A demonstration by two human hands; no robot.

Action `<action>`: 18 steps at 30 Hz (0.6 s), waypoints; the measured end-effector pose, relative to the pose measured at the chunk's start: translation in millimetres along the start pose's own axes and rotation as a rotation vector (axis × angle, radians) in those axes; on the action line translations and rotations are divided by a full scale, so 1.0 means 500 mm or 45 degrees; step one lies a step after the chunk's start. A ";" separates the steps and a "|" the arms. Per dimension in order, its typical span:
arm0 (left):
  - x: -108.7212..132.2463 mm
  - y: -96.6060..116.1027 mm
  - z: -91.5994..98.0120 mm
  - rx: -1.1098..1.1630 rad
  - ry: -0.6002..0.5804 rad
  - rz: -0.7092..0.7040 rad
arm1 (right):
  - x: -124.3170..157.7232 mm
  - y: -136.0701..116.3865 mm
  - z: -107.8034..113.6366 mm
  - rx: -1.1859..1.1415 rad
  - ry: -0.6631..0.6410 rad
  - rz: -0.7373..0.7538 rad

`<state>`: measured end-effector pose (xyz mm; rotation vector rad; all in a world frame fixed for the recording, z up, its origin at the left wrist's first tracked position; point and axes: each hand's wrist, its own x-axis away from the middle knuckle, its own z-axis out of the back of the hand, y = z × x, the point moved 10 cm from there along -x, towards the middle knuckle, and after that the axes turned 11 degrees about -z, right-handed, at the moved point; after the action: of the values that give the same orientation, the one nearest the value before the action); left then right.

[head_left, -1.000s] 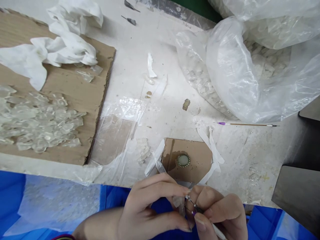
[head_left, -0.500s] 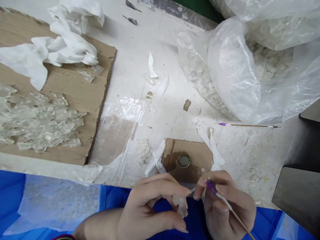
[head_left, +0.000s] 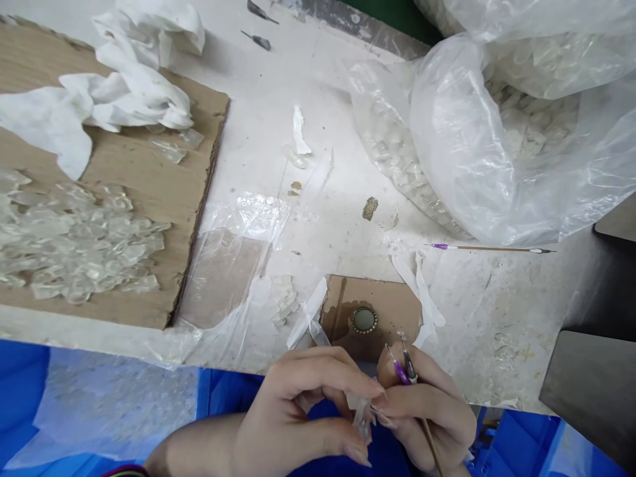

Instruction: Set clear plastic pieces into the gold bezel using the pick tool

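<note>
left hand (head_left: 271, 414): clamped on translucent piece (head_left: 362, 419) | right hand (head_left: 442, 405): clamped on brown stick (head_left: 430, 445) | purple needle (head_left: 401, 373), black needle (head_left: 409, 366) protruding

Workshop, small-parts handwork: stained white bench (head_left: 338, 232), heap of clear pieces (head_left: 89, 245) on cardboard (head_left: 144, 170), big plastic bags (head_left: 462, 132) filled with small translucent pieces (head_left: 534, 129), needle-tipped tool (head_left: 491, 248) lying out, blue bins (head_left: 22, 371) below bench edge.

The held piece (head_left: 362, 420) looks like glossy plastic, the cardboard (head_left: 144, 171) matt.
</note>
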<state>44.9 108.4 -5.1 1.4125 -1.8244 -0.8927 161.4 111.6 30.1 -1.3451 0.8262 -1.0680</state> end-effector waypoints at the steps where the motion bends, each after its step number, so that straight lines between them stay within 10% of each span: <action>1: 0.000 0.001 -0.001 -0.012 -0.010 -0.008 | -0.002 0.002 0.000 -0.045 0.006 -0.003; 18: -0.006 0.035 -0.002 -0.381 -0.053 -0.205 | -0.018 0.025 0.013 -0.059 0.127 -0.276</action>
<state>37.1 114.3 9.9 1.3690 -1.5439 -1.2292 166.2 121.5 17.1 -1.4543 0.7949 -1.2999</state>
